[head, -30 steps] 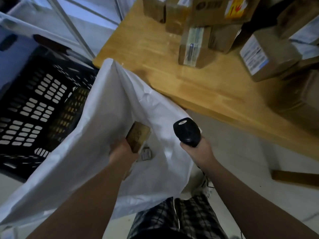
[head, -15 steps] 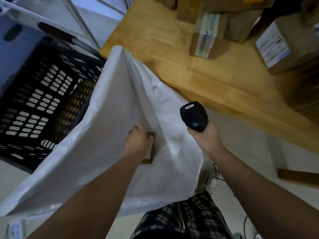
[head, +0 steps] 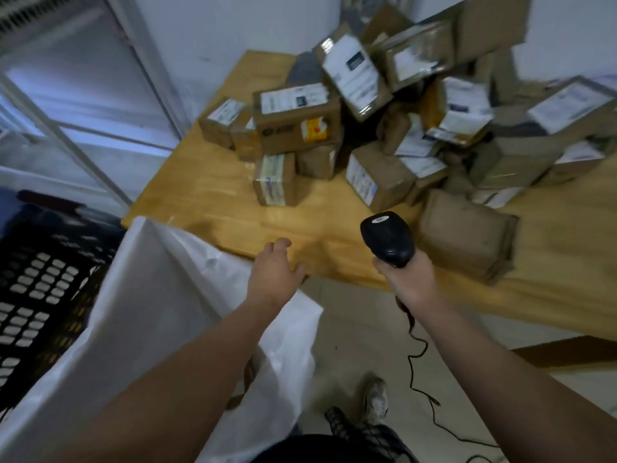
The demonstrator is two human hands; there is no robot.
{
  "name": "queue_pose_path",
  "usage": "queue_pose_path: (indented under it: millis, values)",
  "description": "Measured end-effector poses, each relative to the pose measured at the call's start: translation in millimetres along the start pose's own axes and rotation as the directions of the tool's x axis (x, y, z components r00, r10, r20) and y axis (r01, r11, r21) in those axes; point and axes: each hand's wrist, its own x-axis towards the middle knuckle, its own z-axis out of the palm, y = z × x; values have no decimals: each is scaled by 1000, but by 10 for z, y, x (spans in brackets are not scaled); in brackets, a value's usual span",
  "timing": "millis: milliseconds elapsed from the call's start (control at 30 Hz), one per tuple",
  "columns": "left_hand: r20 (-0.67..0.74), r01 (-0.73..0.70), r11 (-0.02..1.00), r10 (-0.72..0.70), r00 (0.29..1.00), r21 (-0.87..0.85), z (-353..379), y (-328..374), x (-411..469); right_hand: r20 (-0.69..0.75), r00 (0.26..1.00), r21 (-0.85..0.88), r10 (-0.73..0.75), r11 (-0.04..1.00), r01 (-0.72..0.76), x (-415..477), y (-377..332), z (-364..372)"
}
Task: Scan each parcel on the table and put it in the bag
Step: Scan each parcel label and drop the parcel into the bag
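One wooden table (head: 207,195) is carrying a heap of cardboard parcels (head: 384,128), well over a dozen and too jumbled to count exactly. One plain parcel (head: 464,235) is lying closest to the near edge. One white bag (head: 160,295) is sitting at the table's near left corner, beside one black crate (head: 36,279). The left hand (head: 273,272) is hovering over the near edge, fingers loosely spread and holding nothing. The right hand (head: 405,279) is gripping one black scanner (head: 389,238), fingers wrapping its handle, just beside the plain parcel.

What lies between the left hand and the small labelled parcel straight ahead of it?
In the head view, only bare wooden table separates the left hand from the small parcel.
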Motion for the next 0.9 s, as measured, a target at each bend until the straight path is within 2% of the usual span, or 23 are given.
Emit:
queue_pose_path:
  millis: [100, 267, 400, 467, 600, 667, 767, 867, 900]
  values:
    - [18, -71, 997, 71, 997, 0, 211, 430, 152, -28, 1000, 7, -14, 1000, 14, 192, 35, -377]
    - [88, -115, 993, 117, 989, -25, 639, 1224, 393, -146, 989, -83, -13, 997, 1, 533, 226, -1120]
    - [250, -17, 995, 41, 967, -97, 1019, 1761, 563, -236, 972, -154, 16, 987, -54, 716, 454, -1670]
    - [309, 57, 993, -21, 951, -107, 1167, 1934, 641, -235, 970, -168, 55, 981, -96, 789, 592, -1855]
    - [428, 213, 956, -110, 897, -201, 1325, 2013, 710, -102, 979, -4, 177, 984, -178, 778, 716, -1972]
    - [429, 273, 906, -116, 896, -324, 1321, 1975, 680, -59, 986, 65, 155, 986, -151, 736, 733, -1944]
    - [371, 313, 821, -134, 919, -477, 1179, 1883, 601, -68, 990, 232, 120, 968, -101, 687, 739, -1865]
    - [423, 376, 723, -128, 897, -580, 975, 1772, 541, -68, 991, 372, 118, 924, -85, 671, 694, -1788]
    - [417, 368, 720, -119, 901, -588, 914, 1751, 522, -61, 991, 390, 118, 917, -85, 683, 680, -1761]
